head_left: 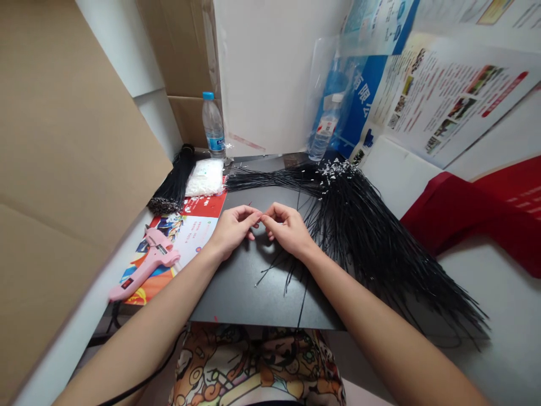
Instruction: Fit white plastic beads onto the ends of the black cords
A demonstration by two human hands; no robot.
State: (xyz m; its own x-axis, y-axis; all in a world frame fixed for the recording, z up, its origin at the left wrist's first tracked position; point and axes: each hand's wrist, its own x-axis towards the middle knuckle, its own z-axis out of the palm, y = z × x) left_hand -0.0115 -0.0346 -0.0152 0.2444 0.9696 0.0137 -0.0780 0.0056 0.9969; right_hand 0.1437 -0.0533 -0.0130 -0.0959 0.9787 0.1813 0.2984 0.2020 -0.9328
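Observation:
Over the dark tabletop my left hand and my right hand meet at their fingertips. Both are closed in a pinch; whatever sits between the fingers is too small to make out. To the right of my right hand lies a large fanned heap of thin black wires, with small white ends bunched at its far end. Behind my hands a flatter bundle of black wires stretches sideways. A few loose wires lie just below my right hand.
A pink hot glue gun rests on a colourful printed sheet at left. Beyond it are a bag of small white pieces and a tied black wire bundle. Two plastic bottles stand at the back. Cardboard rises on the left.

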